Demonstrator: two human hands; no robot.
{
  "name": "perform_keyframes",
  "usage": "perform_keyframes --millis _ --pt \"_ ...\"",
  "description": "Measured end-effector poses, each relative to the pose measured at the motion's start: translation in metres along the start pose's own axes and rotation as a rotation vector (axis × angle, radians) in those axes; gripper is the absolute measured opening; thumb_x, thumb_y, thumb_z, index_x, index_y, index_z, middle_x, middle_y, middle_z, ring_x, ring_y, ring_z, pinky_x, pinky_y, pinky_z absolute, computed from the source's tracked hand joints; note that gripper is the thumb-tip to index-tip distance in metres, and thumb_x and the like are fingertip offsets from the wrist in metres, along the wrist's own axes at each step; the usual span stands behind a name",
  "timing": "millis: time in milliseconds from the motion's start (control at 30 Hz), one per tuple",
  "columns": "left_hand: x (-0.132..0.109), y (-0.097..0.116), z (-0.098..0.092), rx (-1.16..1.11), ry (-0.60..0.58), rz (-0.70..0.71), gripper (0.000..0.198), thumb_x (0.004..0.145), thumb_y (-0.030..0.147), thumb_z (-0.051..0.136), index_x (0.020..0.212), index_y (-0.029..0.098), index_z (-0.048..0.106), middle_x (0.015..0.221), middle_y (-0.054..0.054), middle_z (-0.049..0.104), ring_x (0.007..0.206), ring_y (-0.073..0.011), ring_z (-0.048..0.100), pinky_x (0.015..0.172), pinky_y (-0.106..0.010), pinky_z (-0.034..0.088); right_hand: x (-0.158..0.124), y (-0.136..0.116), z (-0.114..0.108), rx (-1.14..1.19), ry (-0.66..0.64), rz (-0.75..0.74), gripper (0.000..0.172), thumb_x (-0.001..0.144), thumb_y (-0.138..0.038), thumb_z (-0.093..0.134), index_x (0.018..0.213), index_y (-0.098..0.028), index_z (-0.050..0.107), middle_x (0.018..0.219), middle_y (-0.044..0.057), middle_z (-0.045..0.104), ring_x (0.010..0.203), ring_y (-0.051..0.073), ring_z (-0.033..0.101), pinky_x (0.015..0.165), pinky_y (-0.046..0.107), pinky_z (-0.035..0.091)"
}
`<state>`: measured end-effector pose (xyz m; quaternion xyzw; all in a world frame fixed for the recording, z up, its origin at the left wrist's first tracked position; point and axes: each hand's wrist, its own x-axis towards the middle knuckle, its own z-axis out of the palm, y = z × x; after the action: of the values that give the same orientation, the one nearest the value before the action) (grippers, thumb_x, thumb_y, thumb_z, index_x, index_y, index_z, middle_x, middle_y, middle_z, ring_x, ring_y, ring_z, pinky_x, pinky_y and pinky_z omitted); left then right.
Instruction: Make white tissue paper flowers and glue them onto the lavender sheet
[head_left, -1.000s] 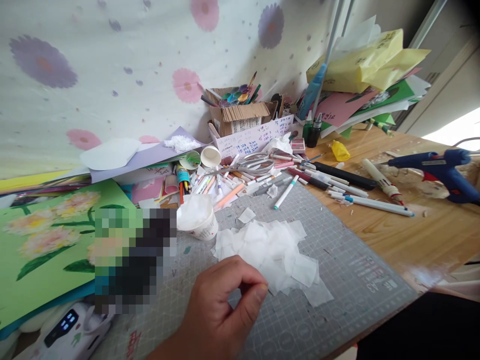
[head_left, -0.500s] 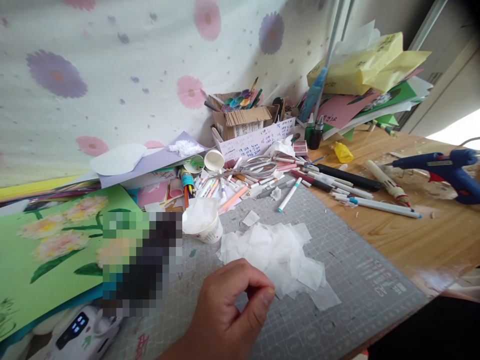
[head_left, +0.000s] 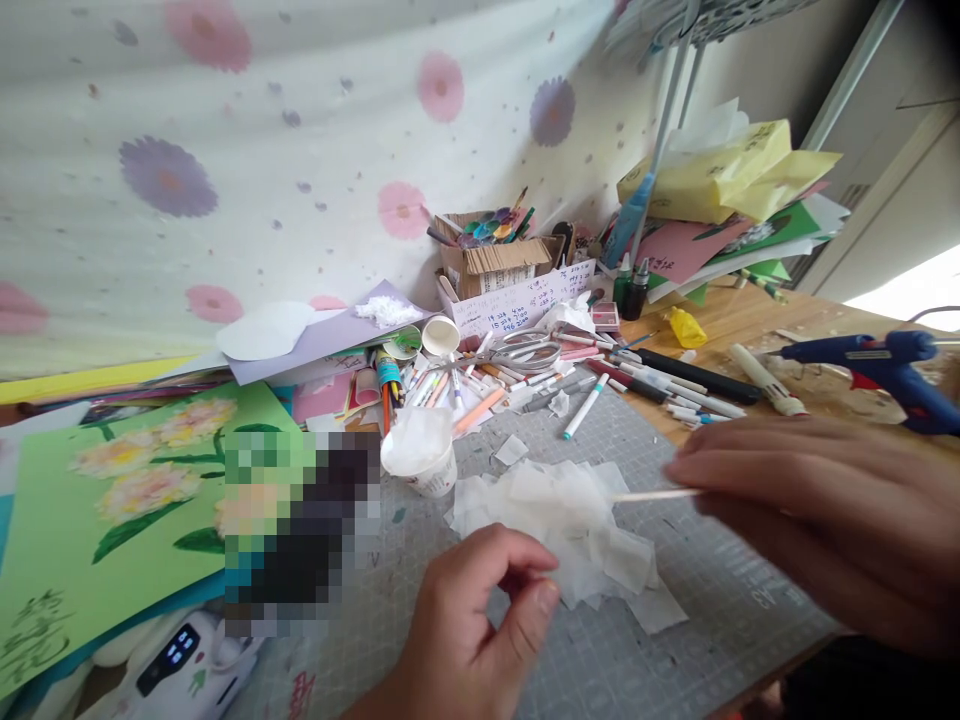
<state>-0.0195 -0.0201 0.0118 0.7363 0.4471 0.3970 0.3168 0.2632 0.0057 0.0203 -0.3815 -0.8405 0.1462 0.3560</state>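
My left hand point(head_left: 487, 615) is in front of the white paper pile, with thumb and forefinger curled together in a pinch. Whatever may be between those fingertips is too small to make out. On the right, my right hand point(head_left: 814, 525) is blurred by motion, its fingers closed on a thin pale stick point(head_left: 654, 496). The stick's tip points left over the pile of thin white paper squares point(head_left: 525, 500), which lies on a grey cutting mat point(head_left: 420, 650). One loose square point(head_left: 511, 449) rests just behind the pile.
A paper cup point(head_left: 424, 470) with white paper in it stands left of the pile. Scissors point(head_left: 525, 350) and several markers point(head_left: 586, 407) lie behind. A blue glue gun point(head_left: 862, 350) is at right. Left are a green flower painting point(head_left: 67, 530) and a white device with lit digits point(head_left: 187, 660).
My right hand has come into view from the right, carrying the thin stick over the mat. My left hand keeps its pinch. The camera view has shifted slightly.
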Motion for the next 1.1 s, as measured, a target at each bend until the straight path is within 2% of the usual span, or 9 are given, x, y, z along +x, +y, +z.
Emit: perform_keyframes --millis 100,233,300,400,567,800,1100 --pt "-0.001 -0.003 0.003 -0.069 0.054 -0.054 0.015 0.081 0.02 0.056 0.096 0.022 0.059 0.073 0.003 0.064 0.067 -0.0118 0.06 0.064 -0.021 0.05 0.043 -0.03 0.009 0.113 -0.32 0.034 0.016 0.091 -0.025 0.049 0.093 -0.022 0.064 0.078 0.005 0.065 0.069 0.015 0.06 0.058 0.023 0.046" --pt "-0.001 -0.006 0.007 -0.122 0.043 -0.139 0.019 0.081 0.018 0.056 0.1 0.024 0.058 0.08 0.001 0.068 0.071 -0.0126 0.064 0.067 -0.022 0.051 0.055 -0.047 0.021 0.483 -0.501 0.43 0.023 0.091 -0.031 0.045 0.085 -0.016 0.062 0.057 -0.001 0.052 0.05 0.009 0.046 0.047 0.018 0.037" --pt "-0.002 -0.006 0.007 -0.133 0.04 -0.153 0.018 0.081 0.019 0.057 0.098 0.024 0.06 0.08 0.001 0.069 0.072 -0.0132 0.065 0.067 -0.023 0.051 0.052 -0.047 0.025 0.652 -0.55 0.553 0.023 0.09 -0.032 0.047 0.085 -0.014 0.06 0.051 -0.005 0.045 0.045 0.007 0.039 0.043 0.017 0.031" --pt "-0.002 -0.005 0.006 -0.124 0.032 -0.142 0.013 0.08 0.021 0.059 0.093 0.022 0.062 0.077 0.001 0.068 0.071 -0.0142 0.065 0.065 -0.023 0.051 0.05 -0.046 0.028 0.802 -0.57 0.631 0.023 0.087 -0.035 0.05 0.083 -0.014 0.058 0.047 -0.007 0.039 0.042 0.005 0.033 0.041 0.016 0.027" --pt "-0.003 -0.005 0.006 -0.103 0.026 -0.122 0.005 0.08 0.025 0.06 0.083 0.021 0.063 0.071 0.001 0.065 0.066 -0.0135 0.062 0.06 -0.021 0.05 0.05 -0.045 0.034 0.887 -0.594 0.719 0.023 0.084 -0.038 0.054 0.081 -0.015 0.056 0.045 -0.008 0.041 0.038 0.005 0.033 0.039 0.015 0.027" --pt "-0.002 -0.003 0.002 -0.037 0.001 -0.04 0.01 0.084 0.027 0.057 0.079 0.022 0.064 0.066 0.002 0.061 0.062 -0.0123 0.059 0.059 -0.022 0.047 0.049 -0.045 0.034 0.91 -0.603 0.728 0.022 0.083 -0.035 0.055 0.08 -0.013 0.057 0.044 -0.008 0.039 0.038 0.003 0.031 0.036 0.014 0.021" --pt "-0.001 -0.004 -0.001 0.046 -0.071 0.06 0.013 0.088 0.017 0.051 0.087 0.022 0.064 0.071 0.002 0.066 0.065 -0.0105 0.064 0.062 -0.019 0.048 0.049 -0.043 0.033 0.954 -0.527 0.73 0.02 0.085 -0.034 0.055 0.094 -0.016 0.056 0.046 -0.008 0.044 0.036 0.003 0.035 0.035 0.011 0.026"
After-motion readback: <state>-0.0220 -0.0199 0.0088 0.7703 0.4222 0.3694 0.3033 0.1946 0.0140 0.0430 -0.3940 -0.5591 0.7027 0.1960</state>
